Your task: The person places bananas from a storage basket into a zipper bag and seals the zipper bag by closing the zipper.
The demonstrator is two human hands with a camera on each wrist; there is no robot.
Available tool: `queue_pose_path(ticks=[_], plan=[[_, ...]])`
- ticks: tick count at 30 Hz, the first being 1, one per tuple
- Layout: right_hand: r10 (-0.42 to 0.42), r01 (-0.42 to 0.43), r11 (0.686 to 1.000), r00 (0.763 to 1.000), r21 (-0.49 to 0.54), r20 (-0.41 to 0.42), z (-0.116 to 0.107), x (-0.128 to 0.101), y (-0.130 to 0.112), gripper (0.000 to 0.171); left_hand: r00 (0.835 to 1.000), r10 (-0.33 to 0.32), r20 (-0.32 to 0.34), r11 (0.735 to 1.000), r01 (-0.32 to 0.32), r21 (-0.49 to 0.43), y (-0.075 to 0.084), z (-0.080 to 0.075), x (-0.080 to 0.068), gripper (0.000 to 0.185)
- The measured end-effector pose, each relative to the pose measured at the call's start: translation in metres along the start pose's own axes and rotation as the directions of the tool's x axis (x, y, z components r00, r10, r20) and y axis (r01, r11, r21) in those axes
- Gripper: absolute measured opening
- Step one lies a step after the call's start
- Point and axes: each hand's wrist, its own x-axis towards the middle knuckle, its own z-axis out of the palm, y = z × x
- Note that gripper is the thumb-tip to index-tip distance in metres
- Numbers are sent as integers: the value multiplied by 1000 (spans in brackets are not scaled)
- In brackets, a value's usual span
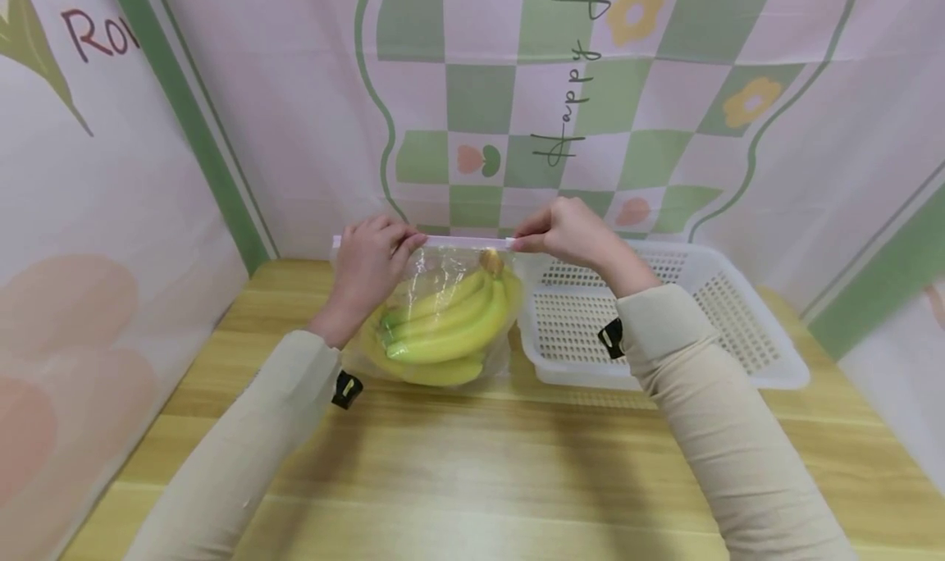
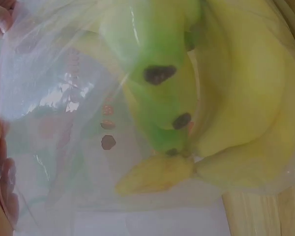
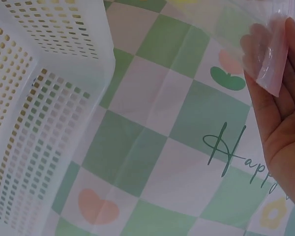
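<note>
A clear plastic zip bag [image 1: 435, 282] stands on the wooden table [image 1: 472, 471] with a bunch of yellow-green bananas [image 1: 443, 331] inside. My left hand [image 1: 372, 257] pinches the left end of the bag's top strip [image 1: 465, 241]. At the strip's right end my right hand [image 1: 568, 233] pinches it too. The left wrist view shows the bananas [image 2: 211, 98] close up through the plastic film [image 2: 54, 123]. In the right wrist view my right hand's fingers [image 3: 280, 98] pinch a corner of the bag [image 3: 273, 59].
A white perforated plastic basket [image 1: 664, 315] sits on the table right of the bag, also seen as the basket [image 3: 34, 113] in the right wrist view. Pink and green checked cloth walls [image 1: 561, 102] enclose the table at the back and sides.
</note>
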Motion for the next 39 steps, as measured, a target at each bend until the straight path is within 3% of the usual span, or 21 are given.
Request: queue_pose_path(ticks=[39], plan=[[81,-80,996,997,45,0,-10,-8,22,28,1000,12,-11,1000,-11,24,-10,2,-4,30]])
